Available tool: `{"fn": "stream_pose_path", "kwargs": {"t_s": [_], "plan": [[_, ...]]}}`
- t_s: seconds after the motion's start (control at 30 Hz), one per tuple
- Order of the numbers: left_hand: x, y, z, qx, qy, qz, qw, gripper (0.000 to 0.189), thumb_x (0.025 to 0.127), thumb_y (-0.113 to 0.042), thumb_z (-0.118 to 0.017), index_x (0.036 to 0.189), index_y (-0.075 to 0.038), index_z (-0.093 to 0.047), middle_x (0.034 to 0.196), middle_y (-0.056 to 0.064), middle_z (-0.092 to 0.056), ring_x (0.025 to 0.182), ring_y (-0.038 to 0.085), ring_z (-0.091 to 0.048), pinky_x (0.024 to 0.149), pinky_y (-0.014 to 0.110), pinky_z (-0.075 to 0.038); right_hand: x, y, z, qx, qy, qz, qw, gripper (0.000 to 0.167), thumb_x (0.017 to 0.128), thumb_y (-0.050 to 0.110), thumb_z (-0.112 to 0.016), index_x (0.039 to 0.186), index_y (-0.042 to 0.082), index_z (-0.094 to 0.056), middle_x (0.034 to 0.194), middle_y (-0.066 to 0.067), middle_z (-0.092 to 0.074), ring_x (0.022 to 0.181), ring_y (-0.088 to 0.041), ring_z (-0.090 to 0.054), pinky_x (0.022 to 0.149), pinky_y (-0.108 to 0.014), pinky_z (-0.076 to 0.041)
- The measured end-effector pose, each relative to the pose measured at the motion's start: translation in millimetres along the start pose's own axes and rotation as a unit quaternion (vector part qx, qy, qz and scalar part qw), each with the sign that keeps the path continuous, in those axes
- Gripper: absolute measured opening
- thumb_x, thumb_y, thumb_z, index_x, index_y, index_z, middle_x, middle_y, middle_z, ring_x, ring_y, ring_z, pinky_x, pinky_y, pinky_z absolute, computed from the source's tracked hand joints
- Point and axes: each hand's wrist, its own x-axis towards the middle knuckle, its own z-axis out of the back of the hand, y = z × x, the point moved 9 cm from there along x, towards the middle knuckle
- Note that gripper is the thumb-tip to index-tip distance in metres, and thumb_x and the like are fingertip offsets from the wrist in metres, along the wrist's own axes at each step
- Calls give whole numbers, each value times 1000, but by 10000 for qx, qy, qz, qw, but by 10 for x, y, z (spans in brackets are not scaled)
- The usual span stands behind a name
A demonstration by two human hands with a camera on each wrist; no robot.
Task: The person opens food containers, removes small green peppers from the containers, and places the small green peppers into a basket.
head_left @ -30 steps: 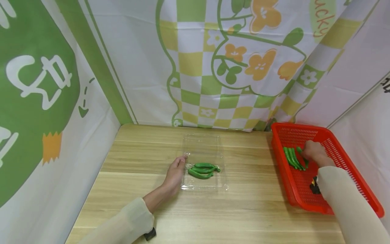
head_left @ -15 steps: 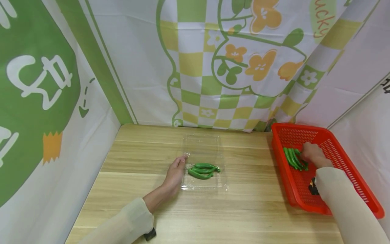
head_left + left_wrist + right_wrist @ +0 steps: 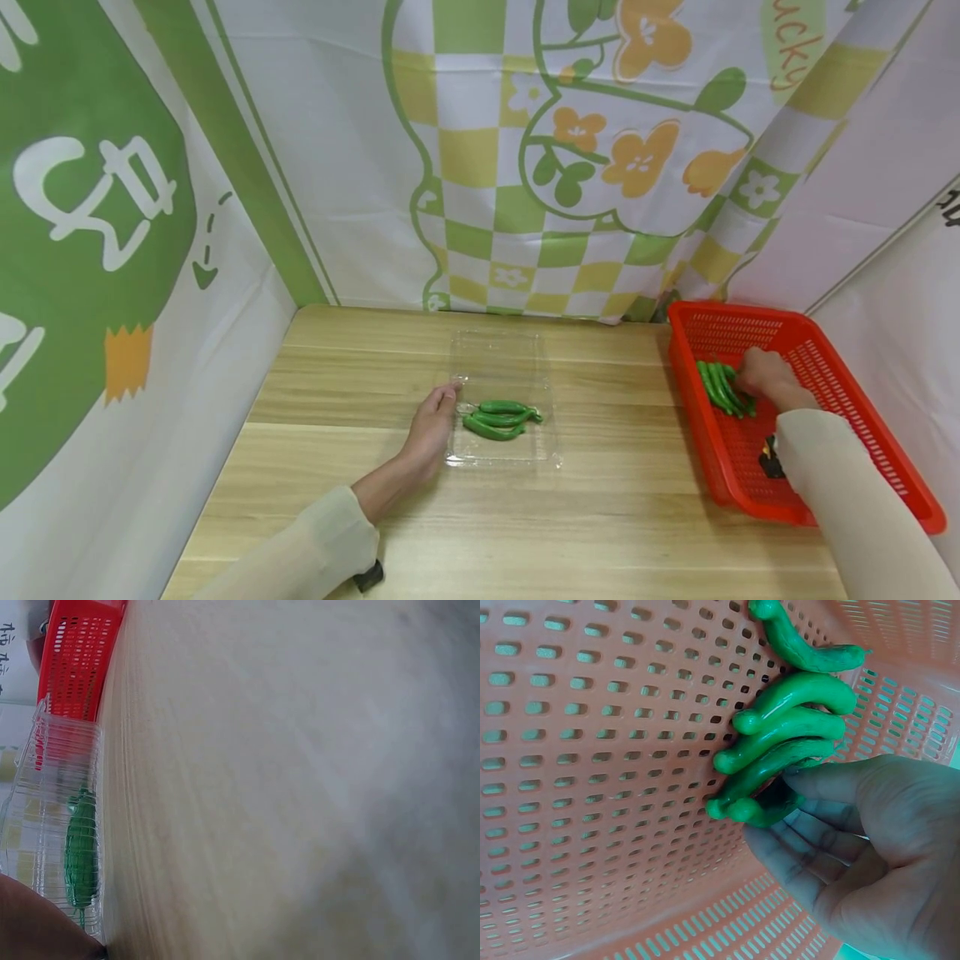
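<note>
A clear plastic clamshell box lies opened flat on the table, with several green chili peppers in its near half. My left hand holds the box's left edge near the hinge; the left wrist view shows only a dark part of this hand. Over in the red basket, my right hand pinches a green chili pepper between thumb and fingers. Several other loose chili peppers lie side by side next to it on the basket floor, one of them a little apart.
The wooden table carries the box in the middle and the basket at the right edge. A black object shows by the right sleeve. Printed cloth walls stand at the back and sides.
My right hand has shifted slightly left and brought the separate chili pepper against the others in the basket. My left hand and the box have stayed put.
</note>
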Motion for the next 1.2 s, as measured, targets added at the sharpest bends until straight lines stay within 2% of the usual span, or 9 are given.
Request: {"fn": "stream_pose_path", "kwargs": {"t_s": [0.1, 0.23, 0.5, 0.87, 1.07, 1.2], "plan": [[3, -3, 9, 105, -108, -20, 9999, 46, 117, -17, -31, 156, 6, -39, 170, 25, -28, 161, 44, -17, 133, 57, -11, -68, 78, 29, 4, -1, -29, 10000, 29, 86, 9, -62, 62, 14, -47, 58, 2, -43, 60, -21, -48, 57, -34, -40], [0, -9, 17, 220, -201, -9, 9996, 45, 117, -18, -32, 155, 4, -42, 169, 25, -32, 160, 43, -20, 133, 57, -13, -73, 65, 20, 50, 50, -52, 10000, 29, 87, 11, -63, 61, 14, -49, 57, 2, -46, 58, -20, -50, 56, -33, -40], [1, -3, 21, 213, -165, 19, 9996, 45, 117, -19, -31, 155, 3, -42, 169, 24, -31, 160, 44, -18, 132, 58, -13, -41, -11, 0, 13, 4, -189, 9998, 24, 84, 14, -63, 62, 14, -53, 60, -1, -49, 62, -24, -52, 56, -37, -44], [16, -8, 22, 273, -226, -10, 9994, 45, 117, -18, -33, 155, 4, -44, 168, 25, -33, 160, 44, -20, 132, 58, -14, -114, -1, 73, 56, 156, -417, 9990, 22, 88, 18, -68, 70, 12, -57, 69, -5, -55, 69, -28, -55, 56, -42, -49], [8, -6, 21, 237, -172, 18, 9996, 45, 117, -18, -32, 155, 3, -42, 169, 24, -32, 160, 43, -19, 132, 58, -14, -112, -13, 179, -42, 20, -485, 9988, 23, 90, 23, -70, 74, 9, -62, 78, -14, -65, 77, -36, -64, 59, -53, -55], [5, 5, 20, 227, -145, 28, 9996, 45, 117, -18, -31, 156, 2, -42, 170, 23, -31, 160, 42, -19, 133, 57, -14, -114, 14, 248, -141, -142, -403, 9990, 24, 92, 23, -67, 73, 10, -58, 73, -11, -60, 73, -34, -59, 56, -49, -51]]}}
